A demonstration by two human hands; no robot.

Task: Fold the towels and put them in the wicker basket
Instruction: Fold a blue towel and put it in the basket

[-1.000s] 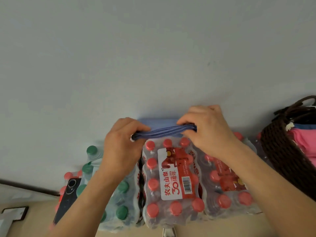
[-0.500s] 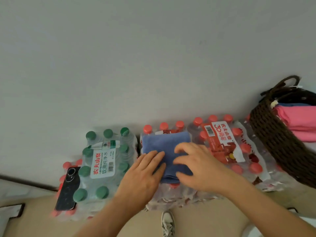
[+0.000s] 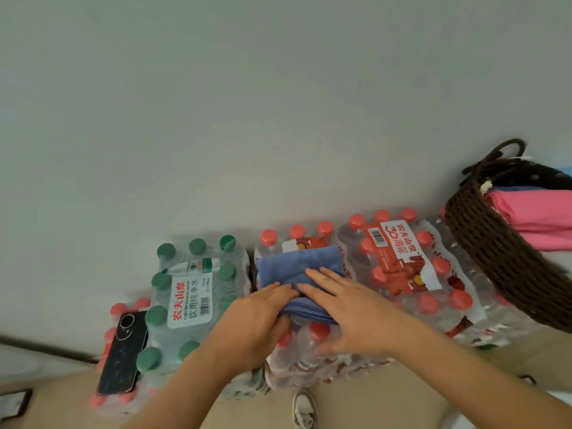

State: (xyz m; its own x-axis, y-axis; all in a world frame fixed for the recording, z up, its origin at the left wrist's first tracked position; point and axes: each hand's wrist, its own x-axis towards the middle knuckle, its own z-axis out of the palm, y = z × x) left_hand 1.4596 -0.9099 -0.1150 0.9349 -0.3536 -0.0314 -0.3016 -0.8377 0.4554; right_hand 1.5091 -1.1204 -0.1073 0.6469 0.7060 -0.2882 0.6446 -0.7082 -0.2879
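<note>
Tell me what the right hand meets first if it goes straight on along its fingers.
The right hand rests flat on the blue towel; past the towel's far edge it would likely meet the red bottle cap behind it, though depth is unclear.

The towel [image 3: 297, 264] is a muted blue. The wicker basket [image 3: 501, 267] is dark brown in a tight woven pattern, and the pink towels [image 3: 538, 218] in it are bright. One bottle pack [image 3: 198, 292] has green caps and a white label, the other packs [image 3: 402, 261] have red caps and red-and-white labels, the phone [image 3: 123, 357] is black, and the wall [image 3: 278, 103] is pale grey.
</note>
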